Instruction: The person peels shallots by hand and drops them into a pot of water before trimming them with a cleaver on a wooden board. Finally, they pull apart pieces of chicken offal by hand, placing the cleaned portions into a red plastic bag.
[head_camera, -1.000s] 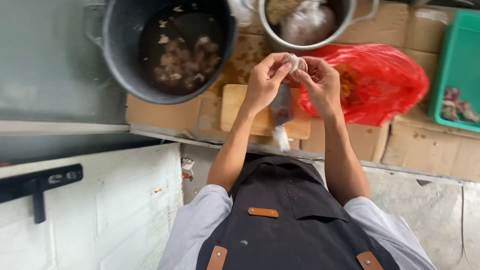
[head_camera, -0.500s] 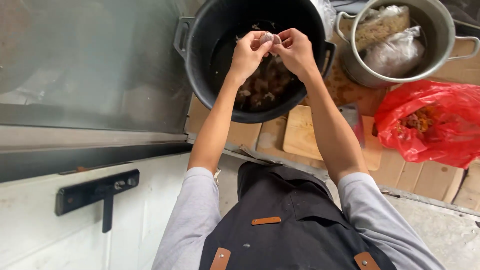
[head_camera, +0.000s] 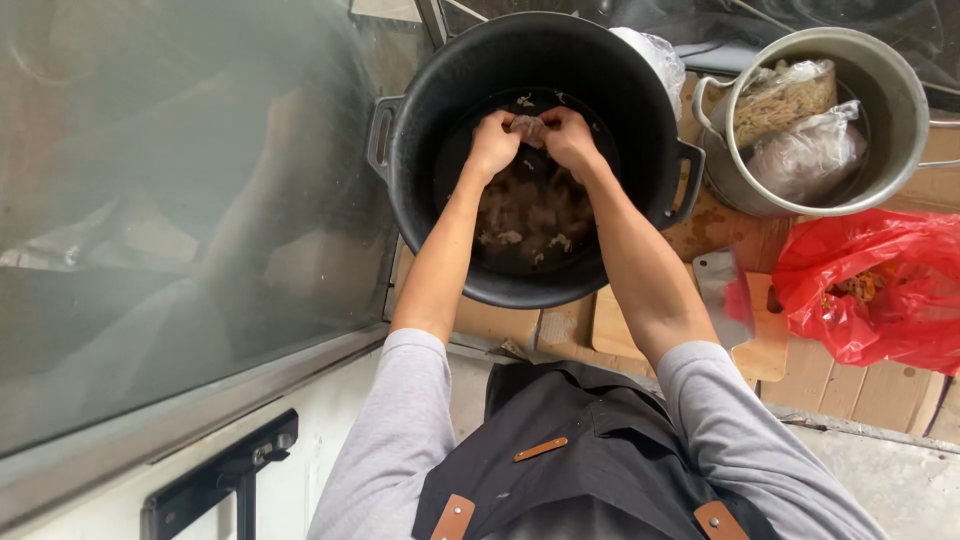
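View from above of a person in a grey shirt and black apron (head_camera: 580, 450), both arms reaching forward into a big black pot (head_camera: 535, 150) with two side handles. The left hand (head_camera: 493, 145) and right hand (head_camera: 568, 138) meet low inside the pot, fingertips pressed together around a small pale piece of meat (head_camera: 527, 125), pinching it between them just above dark liquid. The rest of the pot holds many similar pale and brownish pieces lying in the liquid below the hands.

Judging by the pot, much of the work looks done: a good heap of pieces already sits in the liquid, and this one is held over them, not yet let go. How many remain elsewhere cannot be told.

To the right, a steel pot (head_camera: 820, 120) holds two clear plastic bags of food. Nearer the person lies a wooden board (head_camera: 620, 330) with a cleaver (head_camera: 722, 290) resting on it, unused. Beside that sits a crumpled red bag (head_camera: 870, 290), open, with something orange inside. All stand on flattened cardboard (head_camera: 860, 375). A glass panel (head_camera: 180, 200) fills the left side.
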